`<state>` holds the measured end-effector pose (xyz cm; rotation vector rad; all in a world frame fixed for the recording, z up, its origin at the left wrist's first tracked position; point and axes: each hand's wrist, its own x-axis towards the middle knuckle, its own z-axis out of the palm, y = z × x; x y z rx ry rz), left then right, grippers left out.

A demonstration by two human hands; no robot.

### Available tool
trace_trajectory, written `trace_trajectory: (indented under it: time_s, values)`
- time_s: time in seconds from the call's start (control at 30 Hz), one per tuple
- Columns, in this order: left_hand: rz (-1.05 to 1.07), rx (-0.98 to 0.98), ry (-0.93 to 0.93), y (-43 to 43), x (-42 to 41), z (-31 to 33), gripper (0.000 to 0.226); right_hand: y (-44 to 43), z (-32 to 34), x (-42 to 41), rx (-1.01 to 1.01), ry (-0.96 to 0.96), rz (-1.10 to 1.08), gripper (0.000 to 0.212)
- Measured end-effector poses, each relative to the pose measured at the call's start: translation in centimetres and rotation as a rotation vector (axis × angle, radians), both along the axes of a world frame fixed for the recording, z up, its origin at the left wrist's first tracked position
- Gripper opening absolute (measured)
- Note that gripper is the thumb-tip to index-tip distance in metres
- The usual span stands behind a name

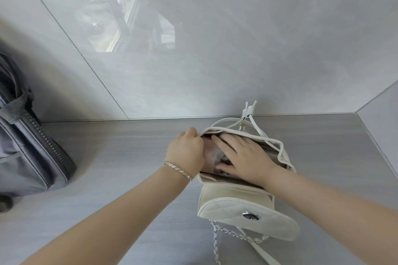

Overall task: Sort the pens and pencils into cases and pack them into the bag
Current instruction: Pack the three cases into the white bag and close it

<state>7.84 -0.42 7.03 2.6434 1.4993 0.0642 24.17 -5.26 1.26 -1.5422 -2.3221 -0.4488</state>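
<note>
Glossy tiled wall [237, 38] beyond both grips. Grey desk [118, 157] under them. Grey bag [25, 146], dark zipper, on the desk well left of the left grip, touching neither.

White bag [217, 204] on the desk under both grips, near the wall. Long axis runs wall-to-person; its open mouth faces up at the camera. Quilted flap [269, 225] folded out toward the person, below the right grip.

Left grip [186, 150]: fingers curled and clamped on the left rim of the bag mouth. Right grip [245, 157]: inside the mouth, fingers straight and apart, lying flat on pale contents; cannot tell what they are.

Chain strap [237, 235] trails from under the flap. Bracelet [177, 168] on the left wrist. Round snap [251, 215] on the flap. Drawstring toggles [247, 112] at the wall, beyond the right grip.
</note>
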Motion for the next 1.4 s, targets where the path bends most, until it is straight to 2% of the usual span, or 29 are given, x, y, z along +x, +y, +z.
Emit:
trace_trajectory:
  time_s: [0.03, 0.13, 0.23, 0.3, 0.4, 0.47, 0.5, 0.57, 0.6, 0.73, 0.83, 0.93, 1.0, 1.07, 1.1, 1.17, 1.2, 1.23, 1.27, 1.3, 1.37, 1.4]
  values:
    - [-0.061, 0.088, -0.058, 0.0, 0.0, 0.1, 0.007, -0.3, 0.0, 0.0, -0.004, -0.058, 0.021, 0.069]
    - [-0.15, 0.143, -0.073, -0.8, -0.6, 0.4, 0.03, -0.8, -0.2, 0.0, -0.083, -0.146, 0.038, 0.076]
    - [-0.19, 0.149, -0.093, -1.7, -1.3, -0.7, 0.035, -0.9, -0.5, -0.6, -0.168, -0.147, 0.06, 0.076]
    - [-0.16, 0.132, -0.023, -1.9, -1.5, -1.1, 0.037, -0.8, -0.5, -1.2, -0.188, -0.131, 0.064, 0.074]
    - [0.009, 0.021, 0.018, -1.3, -0.8, -1.0, 0.031, -0.9, 0.4, -1.5, -0.222, -0.086, 0.054, 0.071]
    - [0.043, -0.088, -0.028, -0.5, -0.1, -0.8, 0.042, -1.6, 1.2, -1.8, -0.225, -0.043, 0.051, 0.063]
    - [0.027, -0.097, -0.035, -0.1, 0.3, -0.6, 0.048, -2.2, 1.5, -2.0, -0.204, -0.013, 0.058, 0.05]
    - [-0.039, -0.077, 0.0, 0.5, 0.9, -0.1, 0.043, -3.8, 1.8, -2.0, -0.151, -0.007, 0.044, 0.019]
    - [-0.055, -0.078, 0.015, 0.8, 1.1, -0.1, 0.037, -4.6, 2.0, -1.8, -0.153, -0.002, 0.006, 0.014]
    - [-0.136, -0.174, -0.073, 1.0, 1.9, -0.6, 0.029, -6.6, 2.8, -1.0, -0.23, -0.024, -0.19, 0.035]
    - [-0.167, -0.226, -0.128, 1.0, 1.8, -1.1, 0.032, -6.9, 2.5, -1.3, -0.289, -0.059, -0.218, 0.027]
    - [-0.213, -0.205, -0.042, 0.3, 1.0, -1.6, 0.034, -6.8, 2.6, -1.4, -0.358, 0.049, -0.256, 0.029]
    - [-0.234, -0.157, 0.0, -0.1, 0.6, -1.8, 0.034, -6.3, 3.2, -1.0, -0.478, 0.14, -0.269, 0.036]
    - [-0.214, -0.161, -0.041, -0.2, 0.5, -1.8, 0.032, -5.9, 4.1, -0.5, -0.658, 0.279, -0.256, 0.025]
    - [-0.194, -0.167, -0.053, -0.3, 0.5, -1.6, 0.032, -5.7, 5.0, -0.6, -0.681, 0.408, -0.261, 0.018]
    - [-0.183, -0.144, -0.068, -0.9, 0.2, -1.6, 0.031, -4.9, 6.8, -1.0, -0.463, 0.631, -0.352, 0.011]
    - [-0.17, -0.131, -0.091, -1.3, 0.0, -1.6, 0.031, -4.4, 7.1, -0.9, -0.311, 0.649, -0.411, 0.012]
    - [-0.16, -0.118, -0.132, -1.8, -0.2, -1.4, 0.031, -3.8, 7.5, -0.7, -0.249, 0.638, -0.493, 0.024]
    - [-0.177, -0.062, -0.2, -2.3, -0.4, -1.3, 0.03, -3.1, 7.8, -0.6, -0.333, 0.633, -0.585, 0.039]
    - [-0.21, -0.007, -0.253, -2.8, -0.4, -0.9, 0.028, -2.4, 7.9, -0.4, -0.509, 0.686, -0.669, 0.046]
    - [-0.252, 0.08, -0.337, -3.6, -0.4, -0.5, 0.019, -1.4, 7.7, -0.6, -0.784, 0.896, -0.678, 0.037]
    - [-0.243, 0.074, -0.339, -3.9, -0.2, -0.2, 0.018, -1.2, 7.6, -0.7, -0.787, 0.98, -0.652, 0.039]
